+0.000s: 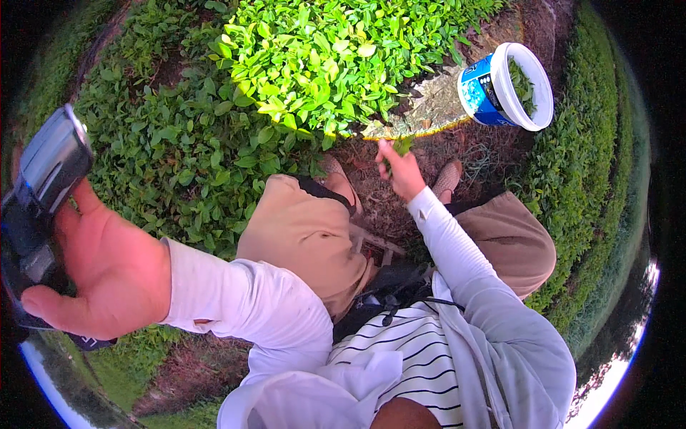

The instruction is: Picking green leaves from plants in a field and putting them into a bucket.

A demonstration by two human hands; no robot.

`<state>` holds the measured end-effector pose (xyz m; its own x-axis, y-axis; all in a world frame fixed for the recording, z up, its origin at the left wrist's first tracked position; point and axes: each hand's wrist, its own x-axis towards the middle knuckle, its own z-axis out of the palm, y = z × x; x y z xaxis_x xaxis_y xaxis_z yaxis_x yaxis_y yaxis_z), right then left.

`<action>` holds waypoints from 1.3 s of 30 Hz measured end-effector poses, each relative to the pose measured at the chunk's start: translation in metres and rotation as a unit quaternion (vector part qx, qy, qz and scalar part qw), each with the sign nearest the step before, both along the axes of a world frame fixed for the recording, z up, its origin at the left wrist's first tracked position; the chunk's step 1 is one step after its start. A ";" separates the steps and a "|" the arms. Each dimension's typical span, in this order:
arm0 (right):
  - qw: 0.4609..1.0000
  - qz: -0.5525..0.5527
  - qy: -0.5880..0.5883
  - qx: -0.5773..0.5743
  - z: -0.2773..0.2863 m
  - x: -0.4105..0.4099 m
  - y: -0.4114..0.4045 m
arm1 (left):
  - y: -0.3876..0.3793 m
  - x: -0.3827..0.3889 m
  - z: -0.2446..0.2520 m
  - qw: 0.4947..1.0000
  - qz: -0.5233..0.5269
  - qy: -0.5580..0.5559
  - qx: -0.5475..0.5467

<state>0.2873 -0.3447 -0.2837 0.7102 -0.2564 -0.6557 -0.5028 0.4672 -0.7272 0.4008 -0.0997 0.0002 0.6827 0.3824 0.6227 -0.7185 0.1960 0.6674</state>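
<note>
Raised at the far left, close to the camera, my left hand [115, 268] has its fingers around a black device [51, 171] with a glossy housing; part of it lies beyond the picture's rim. My right hand [401, 167] is in front of my knees, fingers closed on a few picked green leaves [403, 146]. Just beyond it grows a low, leafy bush [316, 64], brightly lit at the top. A white plastic bucket [545, 96] with a blue printed wrap stands to the right of the bush, and loose green leaves [521, 86] lie inside it.
Between my shoes [447, 177] is bare brown soil [383, 198]. Part of a light-coloured stool [378, 242] shows below me. Rows of trimmed bushes [581, 204] run along the right, with shaded bushes [177, 155] at the left.
</note>
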 end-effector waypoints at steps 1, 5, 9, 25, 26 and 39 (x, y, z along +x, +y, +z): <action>1.000 -0.012 -0.004 -0.011 -0.010 0.006 -0.008 | -0.002 -0.001 0.000 1.000 -0.001 0.000 0.001; 0.940 0.004 -0.171 -0.294 -0.044 0.045 -0.016 | -0.010 -0.003 -0.002 0.999 0.000 -0.029 0.043; 0.806 0.109 -0.181 -0.552 -0.040 0.084 -0.008 | -0.026 -0.006 0.008 0.998 0.002 0.014 -0.060; 0.985 -0.061 -0.151 0.055 -0.020 0.085 -0.010 | -0.043 -0.001 0.005 0.999 0.026 -0.005 -0.028; 0.988 -0.037 -0.149 0.022 -0.007 0.082 -0.014 | -0.043 -0.002 0.007 1.000 0.013 0.003 -0.013; 0.841 0.126 0.011 -0.526 -0.016 0.201 -0.155 | -0.052 0.002 0.004 1.000 0.011 0.028 -0.010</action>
<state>0.4883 -0.4999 -0.2996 0.8197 -0.5455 -0.1745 -0.5081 -0.5518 -0.6613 0.4025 -0.1514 0.0044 0.7069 0.4094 0.5768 -0.6850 0.1933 0.7024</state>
